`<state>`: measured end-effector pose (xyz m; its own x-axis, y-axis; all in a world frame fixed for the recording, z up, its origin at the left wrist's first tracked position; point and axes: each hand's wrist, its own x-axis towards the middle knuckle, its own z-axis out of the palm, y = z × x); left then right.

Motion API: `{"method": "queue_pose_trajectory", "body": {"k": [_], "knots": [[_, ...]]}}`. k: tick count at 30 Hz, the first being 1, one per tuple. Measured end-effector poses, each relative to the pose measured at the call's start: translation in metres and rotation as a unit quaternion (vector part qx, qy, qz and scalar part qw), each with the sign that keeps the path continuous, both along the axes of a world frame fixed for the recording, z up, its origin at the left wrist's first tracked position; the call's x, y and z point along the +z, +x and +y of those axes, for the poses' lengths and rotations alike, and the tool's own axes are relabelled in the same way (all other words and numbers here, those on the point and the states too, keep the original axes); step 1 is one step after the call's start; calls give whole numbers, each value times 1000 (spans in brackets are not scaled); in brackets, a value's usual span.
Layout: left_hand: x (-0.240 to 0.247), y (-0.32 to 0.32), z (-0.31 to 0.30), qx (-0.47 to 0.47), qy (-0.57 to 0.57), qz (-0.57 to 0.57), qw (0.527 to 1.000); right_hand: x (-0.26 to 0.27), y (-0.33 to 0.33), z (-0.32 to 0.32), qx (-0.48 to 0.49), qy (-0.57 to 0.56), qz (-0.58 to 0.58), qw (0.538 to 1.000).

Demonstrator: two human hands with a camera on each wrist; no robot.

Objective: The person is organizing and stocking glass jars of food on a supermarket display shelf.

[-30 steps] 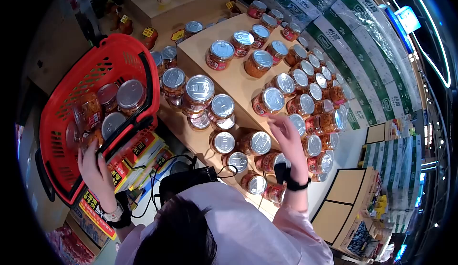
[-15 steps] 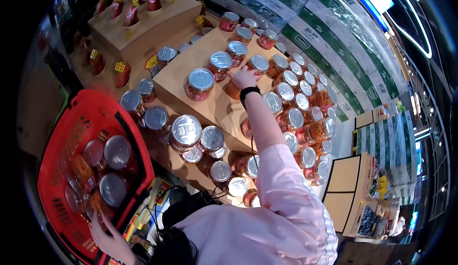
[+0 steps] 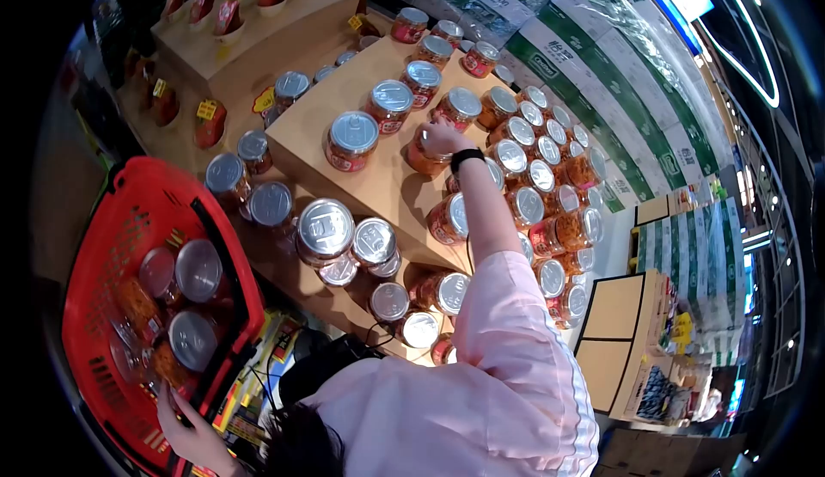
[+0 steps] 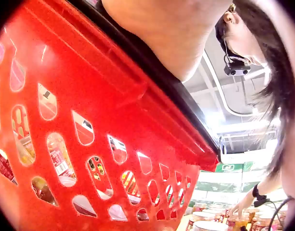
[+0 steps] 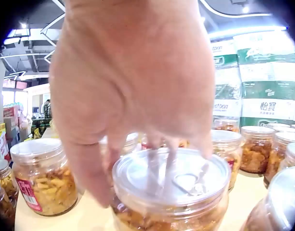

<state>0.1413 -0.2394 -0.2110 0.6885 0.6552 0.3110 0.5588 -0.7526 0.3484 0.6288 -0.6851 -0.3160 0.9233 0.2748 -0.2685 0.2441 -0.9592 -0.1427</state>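
Observation:
My right hand (image 3: 444, 138) reaches over the display and grips a glass jar (image 3: 424, 160) of orange-brown food from above. In the right wrist view the thumb lies along the left side of its silver pull-ring lid (image 5: 171, 175), and the other fingers come down over the far side. The jar stands on the raised wooden step. My left hand (image 3: 193, 434) is at the near rim of a red shopping basket (image 3: 90, 305), fingers extended over the inside. Several similar jars (image 3: 193, 339) lie in the basket. In the left wrist view the fingers are hidden.
Several jars (image 3: 353, 140) stand on the wooden step (image 3: 301, 137), with stacked jars (image 3: 325, 231) on the lower level in front. More jars crowd the right side. Red packets in cups (image 3: 229, 17) stand at the back left. Green-and-white cartons (image 3: 550, 64) line the back.
My right hand has moved from above the front jars to a jar farther back on the step and grips it. The left hand stays at the basket, which sits lower in view.

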Motion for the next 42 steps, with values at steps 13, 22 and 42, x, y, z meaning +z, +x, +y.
{"method": "queue_pose_trajectory", "body": {"k": [13, 22, 42], "knots": [[0, 2, -5, 17, -12, -3, 1000, -18, 11, -4, -236, 41, -11, 971], [-1, 3, -6, 3, 10, -20, 1000, -6, -24, 2, -38, 40, -26, 998], [-2, 2, -3, -36, 69, -1, 997, 271, -483, 19, 227, 133, -723, 639]]}}
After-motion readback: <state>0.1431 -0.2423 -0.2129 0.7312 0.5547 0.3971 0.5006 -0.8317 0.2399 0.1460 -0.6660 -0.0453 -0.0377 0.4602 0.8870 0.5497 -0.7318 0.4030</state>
